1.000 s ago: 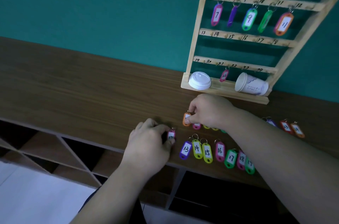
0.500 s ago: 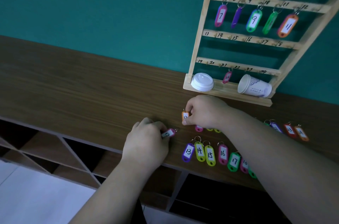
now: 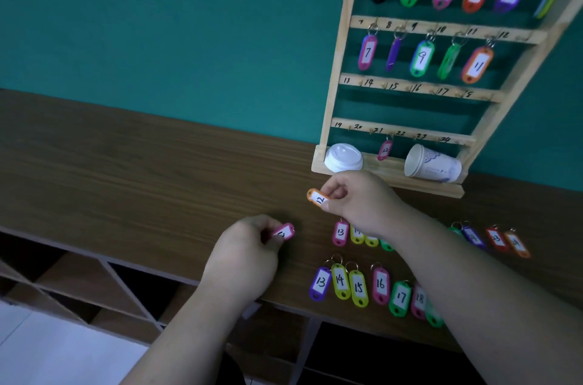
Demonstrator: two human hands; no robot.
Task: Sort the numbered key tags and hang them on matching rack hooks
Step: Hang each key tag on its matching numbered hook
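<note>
At centre frame the right hand (image 3: 359, 198) pinches an oval orange plastic tag (image 3: 317, 198) marked 12. Lower left of it, the left hand (image 3: 246, 252) pinches a pink tag (image 3: 284, 231). More glossy oval tags (image 3: 359, 287) lie in rows on the wood-grain desk (image 3: 126, 164). The slatted wooden rack (image 3: 337, 69) stands at upper right.

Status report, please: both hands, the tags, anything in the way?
Right hand pinches orange tag 12. Left hand pinches a pink tag, number unreadable. Paper cup lies on rack base, under hooks.
</note>
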